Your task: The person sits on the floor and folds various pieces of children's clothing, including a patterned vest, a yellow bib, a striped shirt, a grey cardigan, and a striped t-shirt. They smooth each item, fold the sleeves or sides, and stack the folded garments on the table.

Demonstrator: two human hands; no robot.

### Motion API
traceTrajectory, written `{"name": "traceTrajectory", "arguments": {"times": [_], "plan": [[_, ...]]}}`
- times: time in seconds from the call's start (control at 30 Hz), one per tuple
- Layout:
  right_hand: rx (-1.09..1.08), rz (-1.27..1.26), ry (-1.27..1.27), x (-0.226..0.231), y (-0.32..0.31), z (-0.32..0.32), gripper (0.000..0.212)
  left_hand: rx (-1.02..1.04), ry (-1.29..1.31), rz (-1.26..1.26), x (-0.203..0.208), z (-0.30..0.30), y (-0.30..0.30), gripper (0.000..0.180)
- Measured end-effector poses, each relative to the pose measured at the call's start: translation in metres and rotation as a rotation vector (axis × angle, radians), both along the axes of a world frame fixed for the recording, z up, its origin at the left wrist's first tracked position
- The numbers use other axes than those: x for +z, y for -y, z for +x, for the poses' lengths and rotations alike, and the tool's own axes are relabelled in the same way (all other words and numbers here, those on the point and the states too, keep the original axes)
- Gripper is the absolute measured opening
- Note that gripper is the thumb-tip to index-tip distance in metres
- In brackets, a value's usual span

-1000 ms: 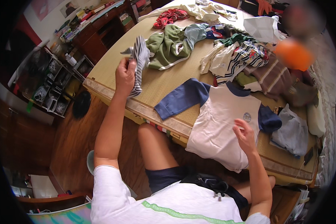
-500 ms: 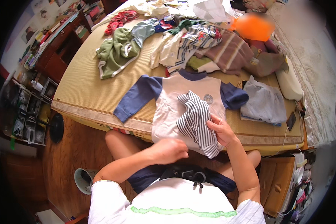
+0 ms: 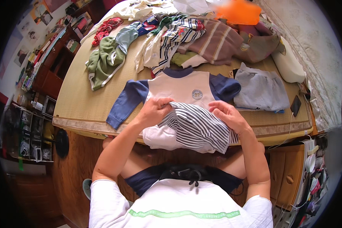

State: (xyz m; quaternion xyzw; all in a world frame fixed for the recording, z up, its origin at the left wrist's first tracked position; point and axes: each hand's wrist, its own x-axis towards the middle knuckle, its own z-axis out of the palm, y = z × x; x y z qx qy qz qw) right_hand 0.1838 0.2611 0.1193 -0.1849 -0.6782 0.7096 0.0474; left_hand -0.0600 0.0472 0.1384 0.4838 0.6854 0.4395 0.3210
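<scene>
The black-and-white striped garment (image 3: 199, 127) is held between both hands over the near part of a pale long-sleeved shirt with blue sleeves (image 3: 174, 85), its near edge hanging past the bed's near edge, above the lap. The left hand (image 3: 155, 110) has thumb and fingers closed in a pinch on its far left corner. The right hand (image 3: 228, 115) lies curled along the far right side with the fingers partly bent; whether it pinches the cloth or merely rests on it, I cannot tell.

The stripes curve and buckle between the hands, so the cloth is probably slack. To open it well, I would keep the left pinch close to the edge, find a matching edge on the right, and draw the two evenly apart until the stripes run straight. Thin, soft-looking fabric like this will likely skew if one side is pulled harder. Lifting it slightly should also avoid dragging the shirt, whose near end is already rumpled at the bed's edge.

To the right of the shirt lies a grey garment (image 3: 260, 87), with a dark corded device (image 3: 296, 105) farther right. On the far left is a green garment with white trim (image 3: 106, 62); a brown striped garment (image 3: 218, 41) lies beyond the shirt, well clear of the hands. The woven mat (image 3: 78, 100) between offers a flat surface for smoothing.
</scene>
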Motion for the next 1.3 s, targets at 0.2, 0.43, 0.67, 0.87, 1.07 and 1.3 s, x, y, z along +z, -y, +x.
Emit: {"name": "traceTrajectory", "arguments": {"times": [0.2, 0.43, 0.67, 0.87, 1.07, 1.3], "plan": [[-0.046, 1.006, -0.106, 0.012, 0.044, 0.005, 0.057, 0.032, -0.189, -0.153, 0.008, 0.008, -0.021, 0.02], [-0.355, 1.084, -0.126, -0.017, 0.024, 0.041, 0.034, 0.002, -0.389, 0.096, 0.055, 0.023, -0.004, 0.013], [-0.356, 0.777, -0.384, 0.123, 0.015, 0.055, 0.023, 0.122, -0.373, 0.358, 0.138, 0.008, 0.04, 0.013], [-0.417, 0.816, -0.538, 0.246, 0.04, 0.044, 0.013, 0.218, -0.399, 0.546, 0.226, 0.01, 0.085, 0.014], [-0.252, 0.891, -0.562, 0.297, 0.078, 0.077, 0.016, 0.151, -0.343, 0.671, 0.259, 0.006, 0.142, 0.018], [-0.142, 0.802, -0.507, 0.283, 0.052, 0.049, 0.015, 0.164, -0.34, 0.586, 0.235, -0.02, 0.117, 0.016]]}}
